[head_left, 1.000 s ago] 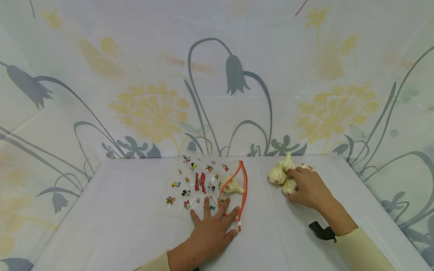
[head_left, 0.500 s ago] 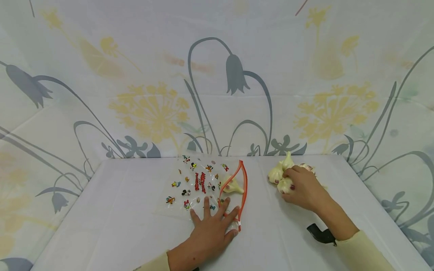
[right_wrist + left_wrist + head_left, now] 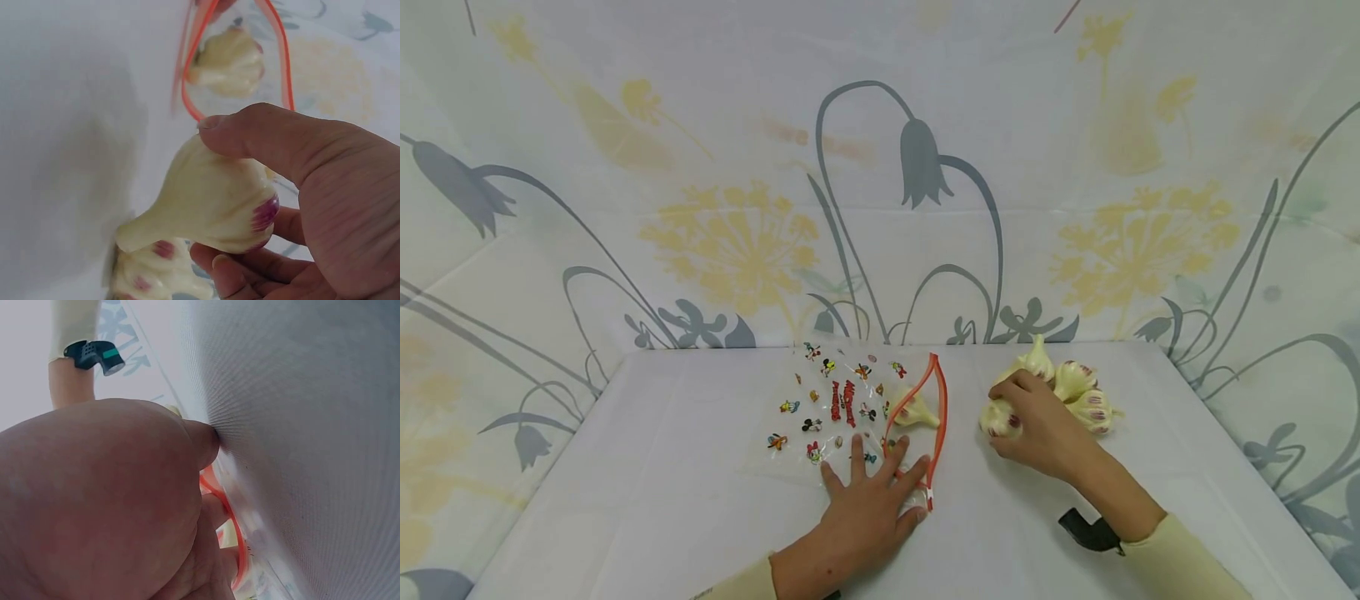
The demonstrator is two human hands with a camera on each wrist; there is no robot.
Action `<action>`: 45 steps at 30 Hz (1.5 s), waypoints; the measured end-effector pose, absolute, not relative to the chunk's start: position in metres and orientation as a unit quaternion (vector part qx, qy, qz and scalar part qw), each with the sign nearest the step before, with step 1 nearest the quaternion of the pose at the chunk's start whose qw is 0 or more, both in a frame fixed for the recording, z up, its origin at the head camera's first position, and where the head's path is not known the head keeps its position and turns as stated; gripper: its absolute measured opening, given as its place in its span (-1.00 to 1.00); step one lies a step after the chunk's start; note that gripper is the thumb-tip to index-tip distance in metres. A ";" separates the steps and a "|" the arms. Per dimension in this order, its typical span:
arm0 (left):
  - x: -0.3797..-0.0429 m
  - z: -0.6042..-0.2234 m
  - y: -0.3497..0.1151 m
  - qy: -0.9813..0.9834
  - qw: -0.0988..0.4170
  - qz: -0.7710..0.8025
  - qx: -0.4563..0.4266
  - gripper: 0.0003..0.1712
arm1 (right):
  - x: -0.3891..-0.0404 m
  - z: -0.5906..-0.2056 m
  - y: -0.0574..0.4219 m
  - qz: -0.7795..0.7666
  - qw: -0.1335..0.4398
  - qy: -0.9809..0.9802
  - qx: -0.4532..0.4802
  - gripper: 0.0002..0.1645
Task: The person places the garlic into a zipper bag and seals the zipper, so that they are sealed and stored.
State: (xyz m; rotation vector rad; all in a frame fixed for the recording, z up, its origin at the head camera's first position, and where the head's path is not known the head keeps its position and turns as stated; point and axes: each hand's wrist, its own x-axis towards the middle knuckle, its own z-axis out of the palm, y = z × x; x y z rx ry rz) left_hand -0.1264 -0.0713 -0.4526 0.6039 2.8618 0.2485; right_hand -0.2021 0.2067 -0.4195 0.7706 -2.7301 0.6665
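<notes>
My right hand [image 3: 1047, 429] grips a garlic bulb [image 3: 212, 194], thumb on one side and fingers on the other; its pale neck and purple-streaked base show in the right wrist view. Behind that hand, several more garlic bulbs [image 3: 1093, 410] sit in a cluster, one partly covered by the fingers. My left hand [image 3: 867, 515] rests with spread fingers on the mouth end of a clear zip bag [image 3: 797, 379], printed with cartoon figures. The bag's orange zip edge [image 3: 942, 408] gapes towards the right. Just inside the mouth lies another garlic bulb [image 3: 913, 412].
A white cloth covers the table [image 3: 647, 467]. Behind it hangs a white curtain [image 3: 1022, 125] with flower prints, also along both sides. On the underside of the right wrist is a black device [image 3: 1090, 531].
My right hand has drawn the garlic bulb leftwards, away from the cluster and towards the bag, uncovering bulbs behind it. The left hand and the bag stay in place.
</notes>
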 end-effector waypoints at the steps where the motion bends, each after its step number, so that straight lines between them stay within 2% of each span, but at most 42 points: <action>1: -0.126 -0.453 -0.071 0.970 0.101 0.084 0.205 -0.25 | -0.202 -0.421 0.205 0.227 0.116 -0.929 0.267 -0.45; 8: -0.126 -0.453 -0.072 0.970 0.097 0.080 0.207 -0.25 | -0.205 -0.428 0.192 0.238 0.099 -0.923 0.284 -0.43; 19: -0.121 -0.450 -0.071 0.972 0.059 0.066 0.217 -0.27 | -0.212 -0.432 0.167 0.220 0.078 -0.920 0.315 -0.45; 31: -0.123 -0.449 -0.072 0.971 0.074 0.069 0.216 -0.26 | -0.221 -0.427 0.148 0.209 0.053 -0.933 0.288 -0.49; 41: -0.124 -0.450 -0.073 0.972 0.065 0.061 0.218 -0.23 | -0.221 -0.437 0.130 0.216 0.041 -0.942 0.255 -0.27; 45: -0.124 -0.450 -0.072 0.973 0.059 0.055 0.218 -0.25 | -0.218 -0.441 0.129 0.219 0.061 -0.935 0.271 -0.18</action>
